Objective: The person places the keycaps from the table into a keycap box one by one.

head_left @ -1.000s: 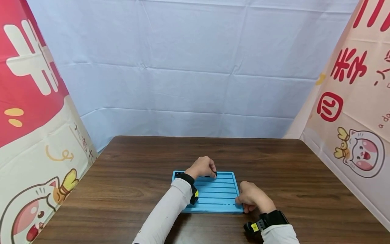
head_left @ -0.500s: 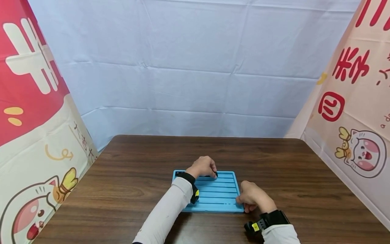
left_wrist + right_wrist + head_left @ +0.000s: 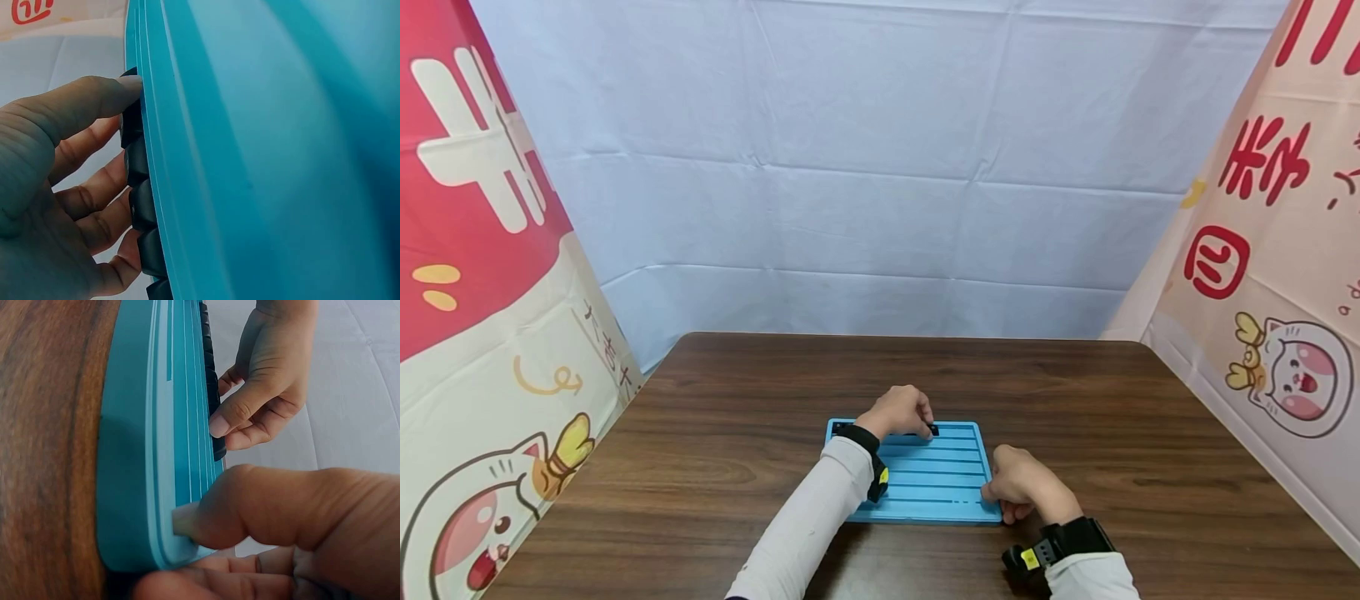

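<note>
A light blue tray (image 3: 934,468) with parallel ridges lies on the table. Along its far edge runs a row of small black blocks (image 3: 143,203) with bevelled tops. My left hand (image 3: 895,412) reaches over the tray and pinches the block (image 3: 132,122) at the right end of this row, thumb on the near side and fingers behind. At the near right corner, my right hand (image 3: 1024,483) grips the tray, its thumb (image 3: 209,519) on the rim and the other fingers lower at the outer side. My left forearm hides part of the tray's left side.
The brown wooden table (image 3: 715,433) extends around the tray. A pale blue cloth (image 3: 865,167) hangs behind it, with printed cloths (image 3: 1270,275) at both sides. Each wrist wears a black strap (image 3: 1071,540) with a camera.
A little more of the black block shows to the right of my left fingertips. My right hand keeps its hold on the tray corner, and the tray stays in place.
</note>
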`<state>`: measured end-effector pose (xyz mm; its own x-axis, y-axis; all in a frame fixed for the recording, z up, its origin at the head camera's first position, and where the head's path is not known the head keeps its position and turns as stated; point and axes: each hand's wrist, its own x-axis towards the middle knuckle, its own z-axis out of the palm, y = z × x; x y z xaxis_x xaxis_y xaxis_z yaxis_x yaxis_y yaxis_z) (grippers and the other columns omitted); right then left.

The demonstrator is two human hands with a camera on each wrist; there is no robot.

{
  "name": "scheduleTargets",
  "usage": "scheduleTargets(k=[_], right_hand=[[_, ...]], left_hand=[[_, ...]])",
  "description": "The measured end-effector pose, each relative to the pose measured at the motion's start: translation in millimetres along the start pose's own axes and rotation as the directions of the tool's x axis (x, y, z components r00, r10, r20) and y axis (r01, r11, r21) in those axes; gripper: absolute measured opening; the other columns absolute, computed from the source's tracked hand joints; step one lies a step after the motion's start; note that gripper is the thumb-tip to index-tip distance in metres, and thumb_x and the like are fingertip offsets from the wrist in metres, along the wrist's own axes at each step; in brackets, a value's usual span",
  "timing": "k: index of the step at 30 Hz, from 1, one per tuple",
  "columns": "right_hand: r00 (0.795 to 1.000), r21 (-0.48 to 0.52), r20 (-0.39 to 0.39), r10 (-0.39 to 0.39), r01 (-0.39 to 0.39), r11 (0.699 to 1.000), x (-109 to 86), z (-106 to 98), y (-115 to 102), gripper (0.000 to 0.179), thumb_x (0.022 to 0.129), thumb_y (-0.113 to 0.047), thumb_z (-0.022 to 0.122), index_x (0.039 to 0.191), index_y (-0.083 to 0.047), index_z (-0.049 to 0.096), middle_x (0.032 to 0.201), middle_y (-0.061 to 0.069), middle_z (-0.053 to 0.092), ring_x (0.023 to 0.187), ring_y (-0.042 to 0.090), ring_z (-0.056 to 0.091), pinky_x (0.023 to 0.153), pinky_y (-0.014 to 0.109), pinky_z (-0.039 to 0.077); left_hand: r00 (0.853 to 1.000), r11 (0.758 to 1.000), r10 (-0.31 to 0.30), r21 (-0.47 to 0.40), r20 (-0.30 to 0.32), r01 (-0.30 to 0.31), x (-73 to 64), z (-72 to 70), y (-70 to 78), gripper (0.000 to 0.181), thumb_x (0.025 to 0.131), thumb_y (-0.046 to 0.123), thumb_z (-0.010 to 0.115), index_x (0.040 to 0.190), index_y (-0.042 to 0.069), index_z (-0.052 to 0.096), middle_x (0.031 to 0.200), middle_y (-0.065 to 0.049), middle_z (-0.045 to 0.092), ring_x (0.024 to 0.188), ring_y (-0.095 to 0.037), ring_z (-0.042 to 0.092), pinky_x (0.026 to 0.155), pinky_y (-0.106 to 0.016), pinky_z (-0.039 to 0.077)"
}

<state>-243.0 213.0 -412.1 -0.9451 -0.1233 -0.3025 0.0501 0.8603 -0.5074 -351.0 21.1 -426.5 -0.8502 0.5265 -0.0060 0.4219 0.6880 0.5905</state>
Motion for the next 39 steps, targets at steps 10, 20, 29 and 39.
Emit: scheduleTargets(k=[10, 20, 29, 39], right_hand=[[1.000, 0.008, 0.008, -0.003, 0.003, 1.000, -0.8, -1, 0, 0.025, 0.080, -0.001, 0.064, 0.056, 0.001, 0.057, 0.044, 0.008, 0.054, 0.038, 0.016, 0.054, 0.039, 0.027, 0.044], [1.000, 0.010, 0.005, 0.002, -0.002, 1.000, -0.6, 0, 0, 0.025, 0.078, 0.000, 0.064, 0.055, 0.001, 0.056, 0.043, 0.007, 0.054, 0.037, 0.015, 0.052, 0.038, 0.026, 0.043], [1.000, 0.012, 0.007, 0.002, -0.002, 1.000, -1.1, -1, -1, 0.025, 0.080, -0.001, 0.064, 0.056, 0.001, 0.056, 0.043, 0.007, 0.054, 0.038, 0.015, 0.053, 0.039, 0.027, 0.044], [1.000, 0.014, 0.005, 0.014, -0.014, 1.000, -0.6, 0, 0, 0.025, 0.079, -0.002, 0.065, 0.056, 0.001, 0.056, 0.043, 0.007, 0.053, 0.037, 0.014, 0.052, 0.038, 0.025, 0.042]], left_hand=[[1.000, 1.000, -0.007, 0.021, -0.002, 0.007, -1.1, -0.3, 1.7, 0.016, 0.078, 0.012, 0.076, 0.072, 0.016, 0.062, 0.072, 0.006, 0.056, 0.066, -0.012, 0.049, 0.061, -0.027, 0.041], [1.000, 1.000, 0.019, 0.009, 0.013, -0.019, -2.2, -3.0, -3.2, 0.017, 0.077, 0.018, 0.078, 0.088, 0.015, 0.065, 0.084, 0.007, 0.056, 0.077, -0.011, 0.052, 0.066, -0.029, 0.044], [0.998, 0.998, 0.068, 0.015, -0.017, -0.068, -7.1, -13.3, -4.9, 0.018, 0.082, 0.020, 0.072, 0.098, 0.012, 0.068, 0.091, 0.005, 0.062, 0.085, -0.010, 0.057, 0.073, -0.030, 0.047], [0.995, 0.996, 0.086, -0.005, -0.040, -0.086, -15.8, -15.1, -14.0, 0.012, 0.086, 0.017, 0.068, 0.097, 0.011, 0.067, 0.089, 0.005, 0.063, 0.084, -0.010, 0.058, 0.072, -0.028, 0.046]])
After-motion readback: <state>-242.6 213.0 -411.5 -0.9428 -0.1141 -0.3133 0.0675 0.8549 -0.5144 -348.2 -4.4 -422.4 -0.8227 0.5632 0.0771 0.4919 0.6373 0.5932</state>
